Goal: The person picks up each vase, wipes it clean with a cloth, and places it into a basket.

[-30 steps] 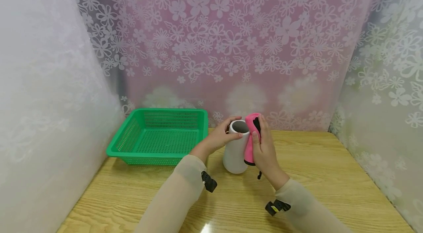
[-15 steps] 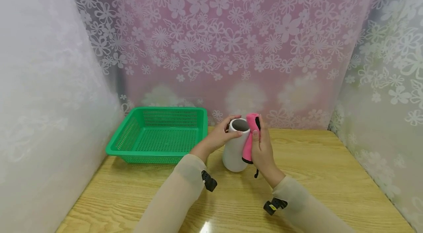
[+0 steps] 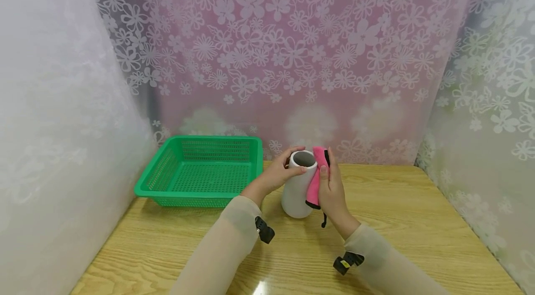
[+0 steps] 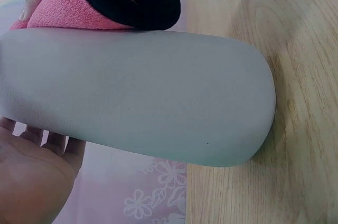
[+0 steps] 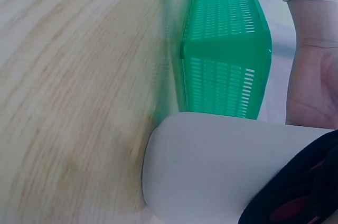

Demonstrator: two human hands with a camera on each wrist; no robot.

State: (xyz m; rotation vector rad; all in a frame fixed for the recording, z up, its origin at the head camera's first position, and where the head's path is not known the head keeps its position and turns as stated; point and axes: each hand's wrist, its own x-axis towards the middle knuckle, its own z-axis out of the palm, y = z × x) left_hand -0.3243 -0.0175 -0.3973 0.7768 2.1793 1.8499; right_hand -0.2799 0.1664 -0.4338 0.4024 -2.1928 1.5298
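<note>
Find the white vase (image 3: 296,195) upright on the wooden table (image 3: 397,202), mouth up, to the right of the green basket (image 3: 188,195) and apart from it. See the left hand (image 3: 278,173) gripping it near the rim, with the thumb laid across the near side and the fingers bent round the left and far side. Farther right, see the right hand (image 3: 333,193) pinching a bunched pink cloth (image 3: 314,189) between thumb and fingers, touching the vase's right side, with black edging (image 4: 156,15) at the lower end and a black cord (image 3: 323,221) hanging beside it. Judge the vase rigid and smooth, probably ceramic or similar, so breakable and perhaps slippery; cannot tell the weight by looking. Take hold just below the rim, round the narrower upper part, or steady it at the wider base; avoid squeezing the lip alone. Expect light, soft, yielding handling from the cloth, with good grip from its fuzzy, towel-like surface; hold it by the middle, clear of the loose cord.
</note>
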